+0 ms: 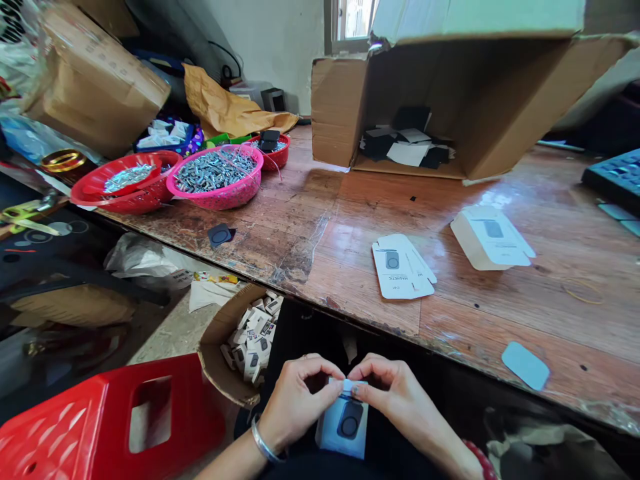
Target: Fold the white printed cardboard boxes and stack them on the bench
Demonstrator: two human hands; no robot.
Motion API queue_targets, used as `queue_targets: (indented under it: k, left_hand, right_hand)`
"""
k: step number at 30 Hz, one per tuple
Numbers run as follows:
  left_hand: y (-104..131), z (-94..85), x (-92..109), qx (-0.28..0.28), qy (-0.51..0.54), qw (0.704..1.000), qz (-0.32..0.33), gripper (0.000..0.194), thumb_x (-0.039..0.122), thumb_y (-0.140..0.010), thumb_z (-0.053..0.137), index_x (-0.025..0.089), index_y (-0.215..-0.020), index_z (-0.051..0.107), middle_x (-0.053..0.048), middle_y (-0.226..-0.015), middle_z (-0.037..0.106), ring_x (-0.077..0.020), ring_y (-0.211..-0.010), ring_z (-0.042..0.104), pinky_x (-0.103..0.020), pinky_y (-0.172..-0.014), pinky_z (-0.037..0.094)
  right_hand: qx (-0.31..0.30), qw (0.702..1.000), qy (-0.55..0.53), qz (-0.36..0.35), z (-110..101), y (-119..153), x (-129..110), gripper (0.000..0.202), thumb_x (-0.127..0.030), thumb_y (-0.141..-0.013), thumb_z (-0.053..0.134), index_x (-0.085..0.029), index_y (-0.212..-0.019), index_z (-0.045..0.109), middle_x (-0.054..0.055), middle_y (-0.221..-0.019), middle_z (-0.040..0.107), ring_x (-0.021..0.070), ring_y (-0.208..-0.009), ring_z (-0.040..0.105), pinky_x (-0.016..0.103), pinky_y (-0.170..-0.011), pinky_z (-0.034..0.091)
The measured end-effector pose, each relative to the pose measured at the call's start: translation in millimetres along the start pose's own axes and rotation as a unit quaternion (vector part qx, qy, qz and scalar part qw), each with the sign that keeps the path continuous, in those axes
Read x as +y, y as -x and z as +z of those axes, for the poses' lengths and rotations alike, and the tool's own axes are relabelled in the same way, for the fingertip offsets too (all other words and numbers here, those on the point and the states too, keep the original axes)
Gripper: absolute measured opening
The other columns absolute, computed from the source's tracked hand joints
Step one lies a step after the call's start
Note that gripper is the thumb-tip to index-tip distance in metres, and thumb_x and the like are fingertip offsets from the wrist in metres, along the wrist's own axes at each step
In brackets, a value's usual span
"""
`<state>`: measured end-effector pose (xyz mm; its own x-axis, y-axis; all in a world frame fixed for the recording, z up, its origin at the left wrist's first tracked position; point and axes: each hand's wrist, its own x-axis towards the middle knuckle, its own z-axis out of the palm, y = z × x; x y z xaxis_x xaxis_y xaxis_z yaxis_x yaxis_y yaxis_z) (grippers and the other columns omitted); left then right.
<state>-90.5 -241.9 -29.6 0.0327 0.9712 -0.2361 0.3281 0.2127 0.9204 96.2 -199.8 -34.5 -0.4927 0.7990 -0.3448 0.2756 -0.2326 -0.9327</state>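
Note:
A small white printed box (344, 430) with a dark rounded device pictured on its face is held upright above my lap, just below the table edge. My left hand (305, 400) pinches its top flap from the left. From the other side, my right hand (387, 393) pinches the same flap, thumb against the front. Both sets of fingertips meet at the top of the box and partly cover it. On the table lie a few flat unfolded white cartons (403, 267), and to their right a thick stack of similar cartons (490, 237).
A large open cardboard box (340, 110) holding black and white pieces stands at the back. Baskets of metal parts, one pink (215, 193), sit at the left. A carton of small boxes (225, 373) and a red stool (185, 400) are below. A pale blue card (525, 365) lies right.

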Motion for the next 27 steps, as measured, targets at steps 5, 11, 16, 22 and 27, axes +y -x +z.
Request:
queue_targets:
  k: [5,11,16,22,27]
  left_hand:
    - [-7,-6.8,7,-0.047,0.053,0.994,-0.077,0.020,0.032,-0.074,0.069,0.014,-0.077,0.077,-0.006,-0.076,0.075,-0.0190,-0.071,0.064,-0.026,-0.067,0.047]
    - [-14,-13.9,7,-0.083,0.072,0.988,-0.111,0.028,0.039,-0.074,0.070,0.012,-0.079,0.077,-0.008,-0.077,0.077,-0.0208,-0.071,0.066,-0.029,-0.069,0.049]
    - [-10,-10.9,-1,-0.086,0.053,0.994,-0.041,0.024,0.036,-0.080,0.067,0.015,-0.080,0.079,-0.010,-0.085,0.077,-0.0226,-0.081,0.069,-0.031,-0.077,0.050]
    - [0,-5.1,-17,-0.058,0.094,0.994,-0.023,0.013,0.027,-0.073,0.076,0.016,-0.081,0.078,-0.010,-0.088,0.075,-0.0223,-0.082,0.069,-0.030,-0.076,0.051]
    - [3,-9.5,-22,-0.055,0.056,0.997,0.007,0.019,0.026,-0.078,0.072,0.020,-0.094,0.079,-0.009,-0.090,0.074,-0.0211,-0.084,0.068,-0.029,-0.078,0.050]
  right_hand:
    - [-0.010,0.998,-0.035,0.044,-2,-6,-3,0.013,-0.028,-0.072,0.072,-0.015,-0.072,0.074,0.002,-0.072,0.069,0.0171,-0.071,0.059,0.027,-0.068,0.044]
    - [-0.022,0.994,-0.076,0.071,-2,-11,-7,0.014,-0.030,-0.070,0.073,-0.015,-0.070,0.074,0.001,-0.065,0.070,0.0155,-0.064,0.058,0.027,-0.063,0.042]
    - [-0.011,0.997,-0.059,0.058,-6,-12,-2,0.013,-0.029,-0.069,0.075,-0.017,-0.066,0.075,0.001,-0.068,0.068,0.0166,-0.068,0.058,0.028,-0.066,0.043]
    - [-0.007,0.997,-0.062,0.035,-2,1,10,0.020,-0.038,-0.078,0.073,-0.019,-0.079,0.078,0.004,-0.083,0.071,0.0206,-0.081,0.062,0.031,-0.076,0.047]
    - [0.011,0.990,-0.138,0.013,7,13,30,0.027,-0.041,-0.077,0.076,-0.022,-0.096,0.076,0.007,-0.095,0.072,0.0222,-0.088,0.066,0.033,-0.079,0.053]
